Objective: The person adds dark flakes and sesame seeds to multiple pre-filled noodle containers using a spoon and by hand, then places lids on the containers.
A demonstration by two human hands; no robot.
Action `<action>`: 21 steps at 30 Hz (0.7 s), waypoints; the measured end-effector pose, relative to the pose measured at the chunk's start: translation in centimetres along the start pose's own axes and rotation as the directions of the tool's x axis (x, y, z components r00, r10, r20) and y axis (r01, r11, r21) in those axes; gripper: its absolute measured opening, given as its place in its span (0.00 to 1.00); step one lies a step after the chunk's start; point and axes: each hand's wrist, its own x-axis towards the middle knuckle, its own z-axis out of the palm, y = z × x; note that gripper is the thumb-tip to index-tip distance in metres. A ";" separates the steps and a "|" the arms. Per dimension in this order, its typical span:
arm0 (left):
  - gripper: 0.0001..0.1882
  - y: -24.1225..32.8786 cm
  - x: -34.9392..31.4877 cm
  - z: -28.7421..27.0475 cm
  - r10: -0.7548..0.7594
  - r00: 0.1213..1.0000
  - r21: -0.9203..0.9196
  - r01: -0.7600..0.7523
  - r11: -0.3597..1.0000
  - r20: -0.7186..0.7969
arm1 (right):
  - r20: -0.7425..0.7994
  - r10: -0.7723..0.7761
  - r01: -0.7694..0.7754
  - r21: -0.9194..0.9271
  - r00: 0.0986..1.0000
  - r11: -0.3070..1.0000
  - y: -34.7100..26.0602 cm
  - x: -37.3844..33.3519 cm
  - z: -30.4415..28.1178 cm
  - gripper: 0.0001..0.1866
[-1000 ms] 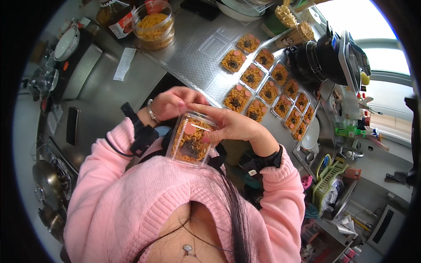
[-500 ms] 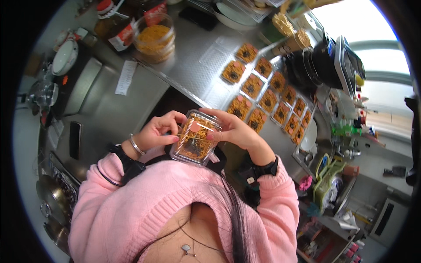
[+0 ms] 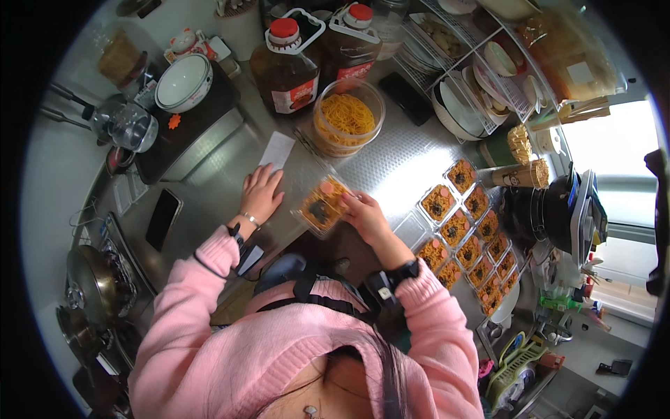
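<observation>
My right hand (image 3: 368,218) pinches the right edge of a clear plastic box (image 3: 322,207) between thumb and fingers. Shredded orange-yellow food fills the box, topped with a dark patch and a pink round slice. Whether its lid is closed I cannot tell. To the left, my left hand (image 3: 261,193) lies flat, palm down, with fingers stretched out and holding nothing. Its fingertips reach the near end of a white paper slip (image 3: 279,149) on the metal counter. Beyond the box stands a round clear tub (image 3: 348,117) of yellow shreds.
Several filled boxes (image 3: 455,229) stand in rows at the right. Two large red-capped jugs (image 3: 286,70) rise behind the tub. A phone (image 3: 163,219) lies at the left, below a white bowl (image 3: 183,84). At the back right is a wire rack (image 3: 481,52) of dishes.
My left hand has let go of the box and moved to the paper slip. My right hand has carried the box forward, away from my chest and over the counter's edge. The view has shifted.
</observation>
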 end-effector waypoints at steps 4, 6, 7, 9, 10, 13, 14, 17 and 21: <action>0.29 -3.8 -3.9 -1.1 -0.219 0.976 0.148 0.219 0.964 -0.014 | 0.036 -0.003 0.005 -0.054 0.999 0.999 1.7 5.5 4.5 0.12; 0.28 -5.5 -4.9 -2.1 -0.331 0.943 0.186 0.331 0.925 -0.032 | 0.074 -0.039 0.044 -0.071 0.997 0.996 2.1 7.2 6.4 0.14; 0.28 -5.8 -5.0 -2.5 -0.331 0.941 0.187 0.339 0.922 -0.077 | 0.094 -0.062 0.069 -0.077 0.994 0.995 2.1 7.8 7.4 0.15; 0.27 -6.0 -4.7 -3.6 -0.426 0.903 0.203 0.428 0.881 -0.052 | 0.089 -0.239 0.254 -0.427 0.967 0.868 1.4 7.5 8.4 0.15; 0.24 -5.7 -4.1 -3.9 -0.351 0.924 0.127 0.370 0.920 -0.148 | 0.118 -0.383 0.347 -0.715 0.916 0.607 0.8 6.8 8.9 0.14; 0.22 -3.8 -1.7 -4.5 -0.232 0.926 -0.138 0.199 0.970 -0.296 | 0.388 -0.537 0.470 -0.882 0.749 0.018 -3.7 4.2 9.2 0.10; 0.20 -3.1 -0.7 -4.3 -0.238 0.920 -0.201 0.181 0.963 -0.311 | 0.535 -0.563 0.574 -0.809 0.630 -0.127 -5.8 3.3 8.9 0.08; 0.32 -1.4 2.0 -3.6 -0.261 0.943 -0.181 0.226 0.957 -0.206 | 0.515 -0.719 0.586 -0.789 0.467 -0.184 -12.1 3.8 8.8 0.08; 0.48 0.3 3.4 -2.5 -0.298 0.955 -0.078 0.297 0.952 0.000 | 0.370 -0.535 0.135 -0.894 0.760 -0.426 -15.0 8.3 8.7 0.08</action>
